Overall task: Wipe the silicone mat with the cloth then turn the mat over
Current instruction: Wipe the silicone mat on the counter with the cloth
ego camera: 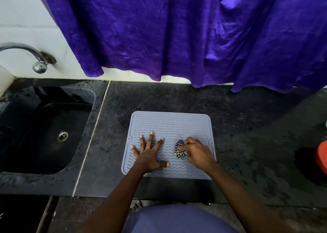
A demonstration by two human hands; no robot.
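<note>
A grey-blue silicone mat (169,125) with wavy ridges lies flat on the dark stone counter, near its front edge. My left hand (148,153) rests on the mat's left half, palm down with fingers spread wide. On the mat's right half, my right hand (198,153) is closed around a bunched black-and-white checked cloth (179,149), which is pressed onto the mat. Most of the cloth is hidden under my fingers.
A black sink (31,126) with a metal drain sits to the left, with a chrome tap (38,63) above it. A purple curtain (177,38) hangs over the counter's back edge. At the far right edge stands a red-orange object (321,156).
</note>
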